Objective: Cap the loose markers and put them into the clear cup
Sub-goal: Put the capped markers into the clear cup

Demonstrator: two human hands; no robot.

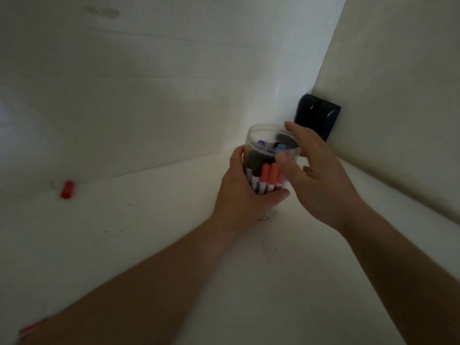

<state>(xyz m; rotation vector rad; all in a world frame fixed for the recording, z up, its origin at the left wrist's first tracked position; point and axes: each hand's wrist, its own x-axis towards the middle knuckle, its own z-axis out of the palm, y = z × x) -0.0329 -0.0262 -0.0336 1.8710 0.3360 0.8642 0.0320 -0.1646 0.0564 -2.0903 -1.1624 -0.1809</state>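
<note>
The clear cup point(261, 135) stands in the middle of the view, near the corner of a white surface. It holds several capped markers point(270, 175), some with orange-red caps and one with a dark cap. My left hand point(239, 190) grips the cup's side from the left. My right hand point(316, 170) is at the cup's rim, its thumb and index finger on either side of the right edge. Whether those fingers hold a marker cannot be seen. A loose red cap point(66, 190) lies far left by the wall. A red marker point(31, 328) peeks out under my left forearm.
A black block point(317, 115) sits in the corner behind the cup, against the right wall. White walls close the surface off at the back and on the right. Small dark specks dot the white tabletop point(273, 282).
</note>
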